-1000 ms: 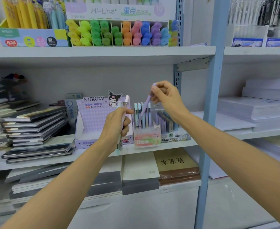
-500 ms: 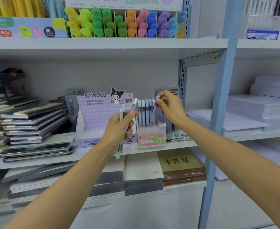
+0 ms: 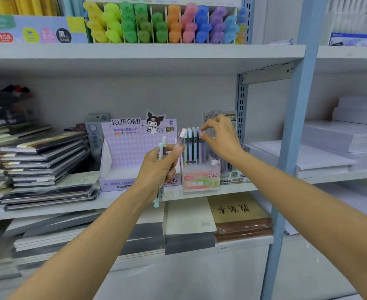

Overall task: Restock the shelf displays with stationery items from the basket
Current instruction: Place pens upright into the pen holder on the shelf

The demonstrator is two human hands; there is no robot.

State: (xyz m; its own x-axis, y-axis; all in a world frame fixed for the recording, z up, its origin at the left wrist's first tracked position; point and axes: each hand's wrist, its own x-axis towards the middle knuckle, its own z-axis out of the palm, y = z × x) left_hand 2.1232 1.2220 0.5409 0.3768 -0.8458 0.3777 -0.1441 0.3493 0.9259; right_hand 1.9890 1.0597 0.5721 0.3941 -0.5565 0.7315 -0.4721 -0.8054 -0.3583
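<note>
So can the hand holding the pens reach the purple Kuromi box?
Probably yes. The left hand is right in front of the Kuromi box with nothing between, though it grips pens, so its fingers are busy. The right hand pinches a purple pen off aside.

Both bare arms reach forward and up. The left grip (image 3: 163, 163) curls round a few pens (image 3: 161, 190); the right grip (image 3: 220, 139), slightly higher, bunches thumb and forefinger close, pinch unclear.
</note>
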